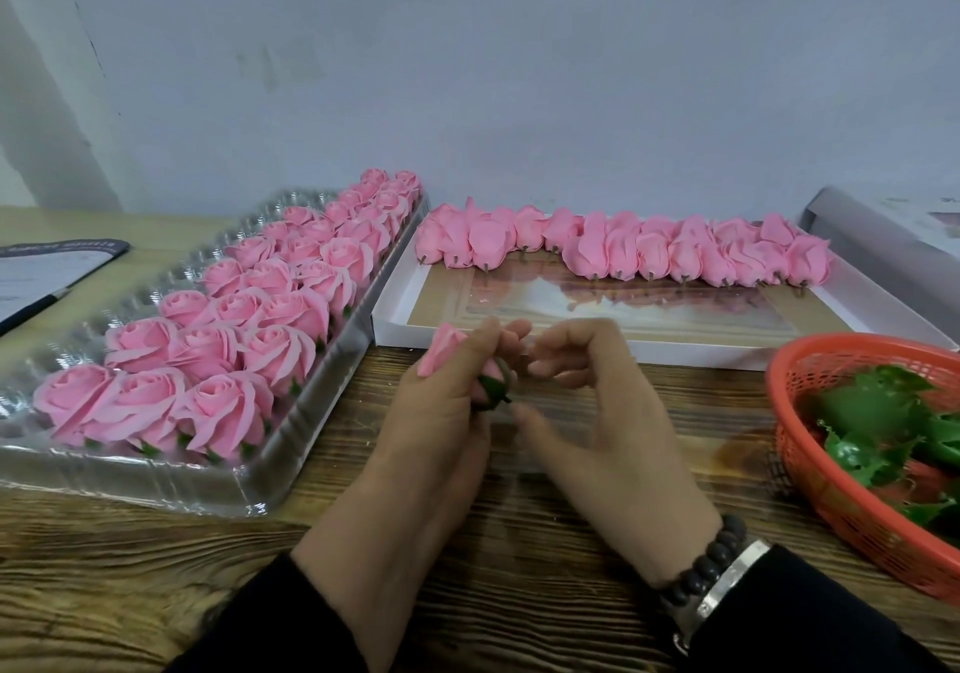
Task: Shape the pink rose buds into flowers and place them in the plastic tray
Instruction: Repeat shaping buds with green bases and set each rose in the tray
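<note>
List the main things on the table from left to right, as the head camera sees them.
Dark-edged paper → plastic tray of shaped roses → left hand with bud → right hand → red basket of green leaves.

The plastic tray (pixel 270 485) is made of clear, glossy ribbed plastic. The shaped roses (pixel 223 407) and the rose buds (pixel 623 251) are formed of matt, soft-looking pink petals. The table (pixel 519 594) is surfaced in rough-grained wood. The box (pixel 395 329) is of smooth white card with a glossy lining. The basket (pixel 831 495) is moulded in orange plastic mesh, and shiny green plastic leaves (pixel 872 412) are held in it.
</note>
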Motion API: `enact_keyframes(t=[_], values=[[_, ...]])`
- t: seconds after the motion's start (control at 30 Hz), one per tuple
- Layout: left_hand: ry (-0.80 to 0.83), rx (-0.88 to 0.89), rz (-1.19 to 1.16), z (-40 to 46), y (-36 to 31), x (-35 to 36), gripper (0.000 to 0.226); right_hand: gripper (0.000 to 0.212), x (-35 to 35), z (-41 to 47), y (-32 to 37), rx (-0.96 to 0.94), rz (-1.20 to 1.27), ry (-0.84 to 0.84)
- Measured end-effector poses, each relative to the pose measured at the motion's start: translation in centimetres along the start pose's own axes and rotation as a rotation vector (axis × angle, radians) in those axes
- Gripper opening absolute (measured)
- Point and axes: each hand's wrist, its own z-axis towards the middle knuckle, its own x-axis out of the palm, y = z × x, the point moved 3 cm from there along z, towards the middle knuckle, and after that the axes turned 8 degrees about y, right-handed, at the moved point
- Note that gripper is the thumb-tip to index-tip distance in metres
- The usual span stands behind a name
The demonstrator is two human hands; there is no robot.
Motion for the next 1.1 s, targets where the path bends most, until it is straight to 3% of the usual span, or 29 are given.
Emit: enact_keyframes(t=[0.1,0.3,0.37,0.5,0.57,0.67,0.73,0.8,0.87,0.97,1.03,1.1], values=[[0.026,-0.075,-0.141,-0.4,0.4,0.3,0.018,0.05,1.1,0.2,-0.3,0.029,-0.042,0.087],[0.088,-0.079,-0.128,-0.6,0.6,0.7,0.023,0.038,1.1,0.3,-0.1,0.078,-0.042,0.03],[0.133,-0.104,-0.134,-0.5,0.5,0.6,0.019,0.035,0.8,0.3,0.0,0.108,0.079,0.036],[0.233,-0.168,-0.011,-0.5,0.4,0.6,0.015,0.018,0.4,0.5,-0.1,0.227,0.64,0.187],[0.182,-0.151,0.013,-0.5,0.3,0.6,0.014,0.019,0.5,0.4,-0.2,0.268,0.684,0.208],[0.143,-0.107,-0.016,-0.4,0.5,0.5,0.019,0.03,0.6,0.5,-0.4,0.249,0.532,0.14],[0.165,-0.109,0.017,-0.4,0.4,0.4,0.015,0.025,0.5,0.5,-0.4,0.235,0.489,0.14],[0.237,-0.143,0.082,-0.5,0.2,0.5,0.024,0.016,0.4,0.4,-0.7,0.268,0.622,0.183],[0.278,-0.15,0.174,-0.5,0.2,0.6,0.026,0.021,0.4,0.2,-0.7,0.313,0.799,0.235],[0.22,-0.087,0.228,-0.3,0.0,0.1,0.018,0.019,0.2,0.2,-0.5,0.3,0.633,0.254],[0.188,0.015,0.336,-0.3,-0.2,-0.2,0.019,0.019,-0.3,0.3,-0.7,0.251,0.427,0.157],[0.175,0.121,0.549,-0.4,-0.8,-0.2,0.005,0.028,-0.9,0.3,-0.6,0.179,0.287,0.066]])
